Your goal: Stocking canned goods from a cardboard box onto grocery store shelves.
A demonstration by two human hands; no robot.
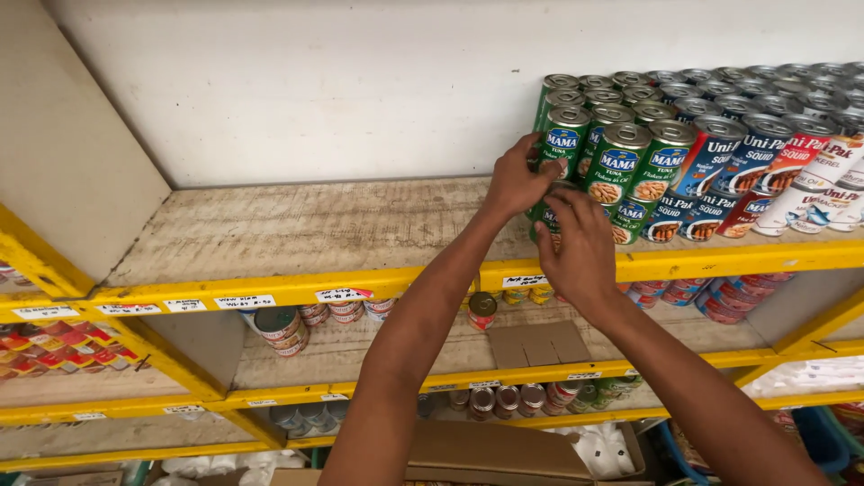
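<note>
— Which cans are the hands on?

— The green tuna cans [621, 171] at the left end of the stacked rows on the top wooden shelf.

— How do they sit?

— Upright, two tiers high, silver pull-tab lids up, packed touching one another. The front-left lower can [546, 219] is mostly hidden; its green label shows just beside the shelf's near edge.

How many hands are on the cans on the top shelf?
2. The left hand touches an upper green can at the stack's left end; the right hand grips the lower green can just below. No other hands show.
</note>
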